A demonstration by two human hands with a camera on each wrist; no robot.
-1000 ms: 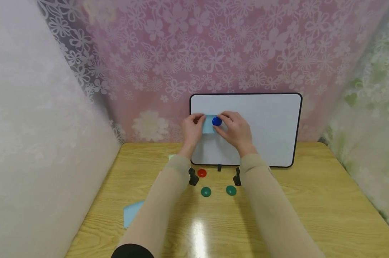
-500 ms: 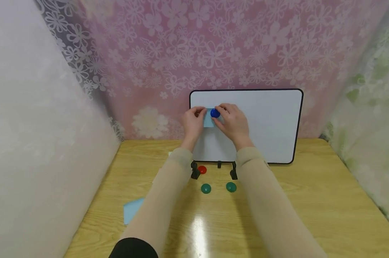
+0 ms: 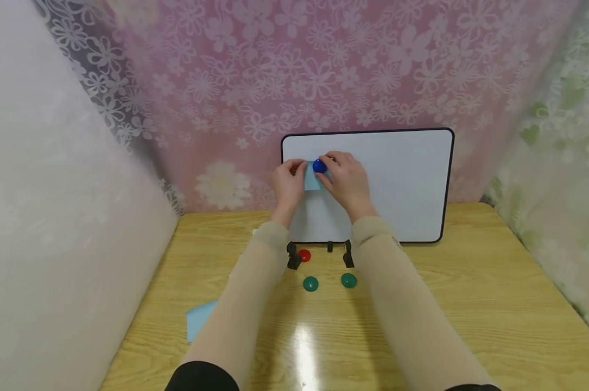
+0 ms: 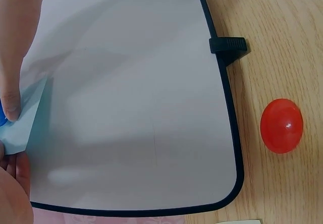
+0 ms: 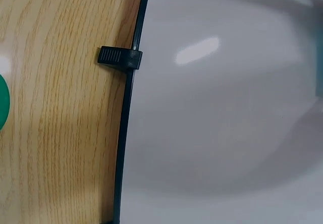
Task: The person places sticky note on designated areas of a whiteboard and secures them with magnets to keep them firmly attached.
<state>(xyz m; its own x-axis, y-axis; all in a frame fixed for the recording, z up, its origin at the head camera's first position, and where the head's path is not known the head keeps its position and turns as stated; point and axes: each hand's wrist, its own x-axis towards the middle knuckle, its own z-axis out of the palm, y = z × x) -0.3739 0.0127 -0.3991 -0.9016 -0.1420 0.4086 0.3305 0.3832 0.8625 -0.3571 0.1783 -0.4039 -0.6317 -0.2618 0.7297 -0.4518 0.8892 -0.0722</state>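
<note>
A light blue paper note (image 3: 311, 182) lies over the upper left of the whiteboard (image 3: 401, 184). My left hand (image 3: 288, 184) pinches its left edge between thumb and fingers. With thumb and fingertips my right hand (image 3: 348, 179) grips a round blue magnet (image 3: 319, 165) at the note's upper right. In the left wrist view, the lower edge of the note (image 4: 31, 115) stands a little off the board and casts a shadow. Only a sliver of the magnet (image 4: 2, 115) shows there, beside a right-hand digit. The right wrist view mostly shows bare board (image 5: 217, 133), without the hand.
On the wooden table (image 3: 489, 304), a red magnet (image 3: 304, 255) and two green magnets, one left (image 3: 311, 283) and one right (image 3: 349, 280), lie before the board. Black feet (image 3: 293, 256) support it. Another blue paper (image 3: 200, 319) lies front left, partly behind the left sleeve.
The head view has shifted slightly. Both hands have edged up the board with the note, and the blue magnet sits a bit higher and closer to the note's top edge.
</note>
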